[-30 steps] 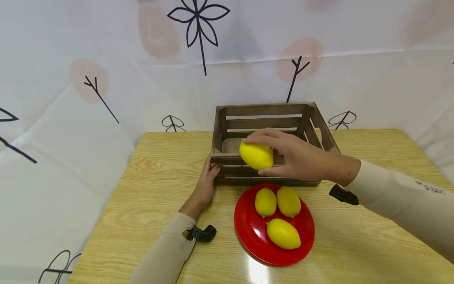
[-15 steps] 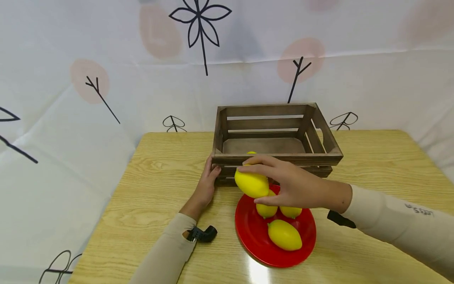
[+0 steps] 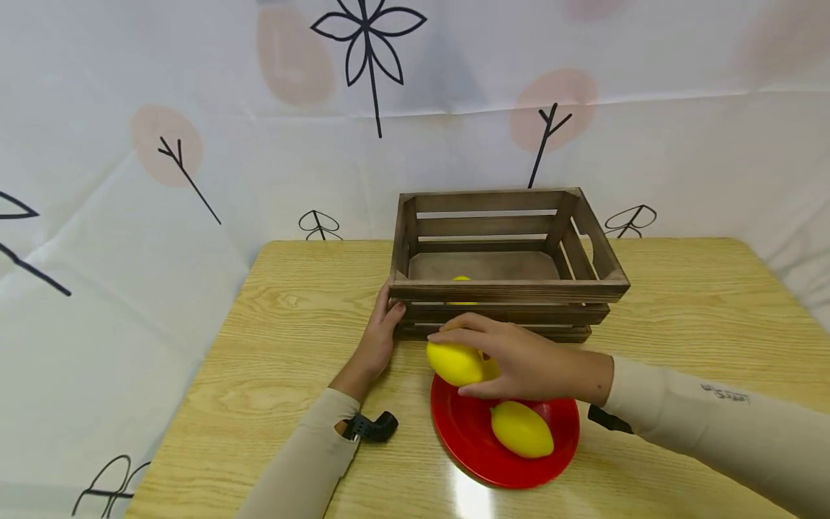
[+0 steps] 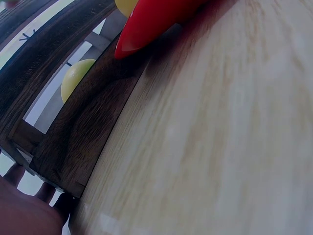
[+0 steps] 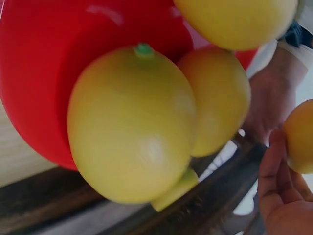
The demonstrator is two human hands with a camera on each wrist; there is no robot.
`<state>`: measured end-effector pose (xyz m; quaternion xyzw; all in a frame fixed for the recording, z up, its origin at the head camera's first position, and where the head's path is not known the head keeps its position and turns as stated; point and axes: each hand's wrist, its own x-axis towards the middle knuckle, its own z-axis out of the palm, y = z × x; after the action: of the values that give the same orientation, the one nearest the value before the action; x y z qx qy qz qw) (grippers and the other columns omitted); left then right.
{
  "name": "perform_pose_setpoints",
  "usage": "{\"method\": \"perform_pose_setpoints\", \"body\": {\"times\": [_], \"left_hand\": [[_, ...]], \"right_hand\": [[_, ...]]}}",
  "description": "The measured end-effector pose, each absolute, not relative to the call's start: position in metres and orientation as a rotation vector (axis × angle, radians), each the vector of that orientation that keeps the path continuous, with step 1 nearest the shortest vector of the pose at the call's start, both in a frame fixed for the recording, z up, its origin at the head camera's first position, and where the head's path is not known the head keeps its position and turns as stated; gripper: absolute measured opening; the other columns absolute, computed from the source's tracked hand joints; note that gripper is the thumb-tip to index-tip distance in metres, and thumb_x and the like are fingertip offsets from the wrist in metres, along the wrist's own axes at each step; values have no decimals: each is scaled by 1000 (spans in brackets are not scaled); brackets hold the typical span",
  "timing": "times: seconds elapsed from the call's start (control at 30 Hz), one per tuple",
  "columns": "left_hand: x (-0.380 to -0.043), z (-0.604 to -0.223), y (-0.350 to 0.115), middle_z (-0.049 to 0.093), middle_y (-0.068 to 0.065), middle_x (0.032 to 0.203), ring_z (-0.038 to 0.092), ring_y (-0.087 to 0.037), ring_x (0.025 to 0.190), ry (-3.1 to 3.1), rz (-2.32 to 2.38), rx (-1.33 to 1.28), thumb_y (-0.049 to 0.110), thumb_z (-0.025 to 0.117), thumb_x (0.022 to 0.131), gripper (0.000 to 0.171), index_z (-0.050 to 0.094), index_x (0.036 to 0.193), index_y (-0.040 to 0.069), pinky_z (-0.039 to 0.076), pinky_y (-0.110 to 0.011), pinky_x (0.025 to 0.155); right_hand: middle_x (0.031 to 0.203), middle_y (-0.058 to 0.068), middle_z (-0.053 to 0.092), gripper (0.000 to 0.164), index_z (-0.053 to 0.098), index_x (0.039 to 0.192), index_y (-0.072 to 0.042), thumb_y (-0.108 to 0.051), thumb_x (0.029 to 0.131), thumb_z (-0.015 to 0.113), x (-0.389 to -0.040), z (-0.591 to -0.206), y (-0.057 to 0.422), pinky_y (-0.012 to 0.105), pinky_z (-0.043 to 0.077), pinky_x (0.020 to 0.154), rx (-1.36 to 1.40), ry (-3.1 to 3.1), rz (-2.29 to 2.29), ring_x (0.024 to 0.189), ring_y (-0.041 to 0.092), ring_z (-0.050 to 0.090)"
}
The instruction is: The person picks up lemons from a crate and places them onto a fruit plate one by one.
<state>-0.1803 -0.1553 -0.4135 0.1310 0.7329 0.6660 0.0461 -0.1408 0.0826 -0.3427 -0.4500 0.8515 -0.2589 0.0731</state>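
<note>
My right hand (image 3: pixel 512 357) holds a yellow lemon (image 3: pixel 454 362) between thumb and fingers, over the far left rim of the red plate (image 3: pixel 454 440). That held lemon also shows at the right edge of the right wrist view. One lemon (image 3: pixel 521 429) lies in full sight on the plate; two others (image 5: pixel 132 127) are mostly hidden by the hand in the head view. My left hand (image 3: pixel 377 342) grips the left front corner of the wooden crate (image 3: pixel 509 292), thumb on its front. Inside the crate, a lemon (image 4: pixel 76 78) shows between the slats.
The crate stands at the back of the wood-grain table (image 3: pixel 305 324), with the plate close in front of it. A white patterned cloth (image 3: pixel 227 158) hangs behind. Both wrists carry small black cameras (image 3: pixel 371 427).
My right hand has brought the lemon from in front of the crate's upper slats down and nearer to me, over the plate. My left hand has stayed at the crate's corner.
</note>
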Motion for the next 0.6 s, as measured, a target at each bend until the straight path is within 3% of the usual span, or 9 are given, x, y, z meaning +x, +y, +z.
{"method": "perform_pose_setpoints", "body": {"times": [0.4,0.6], "left_hand": [[-182,-415,-156,28,-11,148,31,-28,133,2213,2061,390,25,34,100,53,11,147,31,23,-45,109],[-188,-427,-157,30,-7,147,33,-25,132,2203,2085,404,29,35,100,51,13,145,39,24,-45,109]], "right_hand": [[129,-16,44,62,40,134,-41,-39,79,70,-145,-359,76,27,46,92,-1276,2539,-714,105,1,47],[127,-13,46,63,42,134,-38,-38,79,71,-147,-365,75,27,46,90,-1272,2556,-664,103,2,48]]}}
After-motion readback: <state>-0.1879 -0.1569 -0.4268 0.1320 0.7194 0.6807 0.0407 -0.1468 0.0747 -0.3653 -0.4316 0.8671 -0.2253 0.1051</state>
